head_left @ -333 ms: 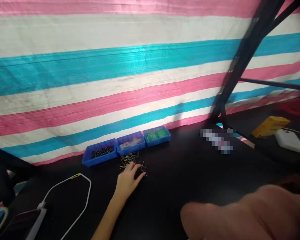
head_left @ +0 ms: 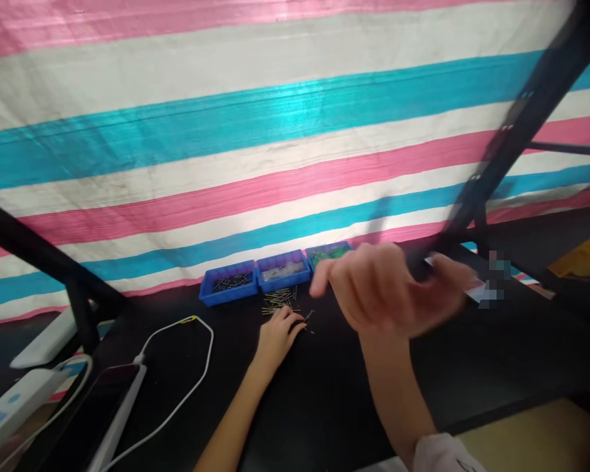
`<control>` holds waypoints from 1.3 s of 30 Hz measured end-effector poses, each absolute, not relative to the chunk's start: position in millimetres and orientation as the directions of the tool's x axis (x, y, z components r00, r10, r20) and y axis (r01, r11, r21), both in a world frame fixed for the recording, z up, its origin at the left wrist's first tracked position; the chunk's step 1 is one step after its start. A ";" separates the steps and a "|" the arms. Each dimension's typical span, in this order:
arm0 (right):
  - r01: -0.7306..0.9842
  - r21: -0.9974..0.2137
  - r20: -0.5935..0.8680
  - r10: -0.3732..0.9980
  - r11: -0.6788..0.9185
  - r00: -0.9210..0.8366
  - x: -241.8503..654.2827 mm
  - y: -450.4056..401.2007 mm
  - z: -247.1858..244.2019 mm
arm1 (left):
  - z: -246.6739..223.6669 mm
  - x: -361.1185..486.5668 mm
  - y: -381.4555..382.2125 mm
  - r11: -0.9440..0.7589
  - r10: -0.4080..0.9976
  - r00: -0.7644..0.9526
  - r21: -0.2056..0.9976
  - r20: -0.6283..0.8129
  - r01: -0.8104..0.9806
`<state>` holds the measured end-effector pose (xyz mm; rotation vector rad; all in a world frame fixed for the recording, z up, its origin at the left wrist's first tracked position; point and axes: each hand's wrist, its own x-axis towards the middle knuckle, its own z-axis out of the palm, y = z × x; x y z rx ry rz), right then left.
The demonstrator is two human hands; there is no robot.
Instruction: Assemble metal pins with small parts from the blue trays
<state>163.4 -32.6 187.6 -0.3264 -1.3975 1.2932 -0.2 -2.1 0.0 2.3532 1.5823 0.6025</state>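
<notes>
The sheet (head_left: 285,108) is striped pink, white and turquoise, the worktop (head_left: 334,406) black, the trays (head_left: 229,295) blue, the slim pins (head_left: 278,299) dull gold, the small pieces (head_left: 332,252) green, the cable (head_left: 212,337) white with a yellow band (head_left: 188,319), and the frame bar (head_left: 39,252) black.

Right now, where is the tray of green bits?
In the head view, the tray sits right of the middle tray, partly hidden by the right hand.

I'm watching the left hand (head_left: 276,333) resting low and the right hand (head_left: 388,292) hanging raised, nearer me.
The left forearm (head_left: 238,413) is slanting inward, its fingers (head_left: 286,312) bending and thumb (head_left: 295,332) lying just beside them; the right forearm (head_left: 393,383) is standing steeper, its hand blurring, partly curling, grip unclear.
</notes>
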 end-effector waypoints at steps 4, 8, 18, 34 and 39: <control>-0.538 -0.775 0.523 0.816 0.333 -0.247 141.5 -0.9 181.7 | -3.4 -0.7 -1.9 -0.413 0.911 0.362 0.406 0.198 0.816; -0.449 -0.824 0.497 0.822 0.346 -0.278 139.4 12.2 169.2 | -4.0 0.3 -2.1 -0.402 0.915 0.355 0.417 0.190 0.815; -0.005 -0.893 0.432 0.855 0.449 -0.288 149.8 14.3 166.9 | 15.6 -2.4 13.0 -0.314 0.949 0.241 0.511 0.205 0.800; 0.009 -0.915 0.389 0.888 0.404 -0.246 139.9 30.1 158.3 | 153.7 -29.0 13.7 -0.464 0.873 0.059 0.787 0.484 0.407; -0.074 -0.925 0.378 0.888 0.372 -0.261 128.7 36.4 158.6 | 157.2 -34.1 17.3 -0.440 0.885 0.037 0.810 0.463 0.389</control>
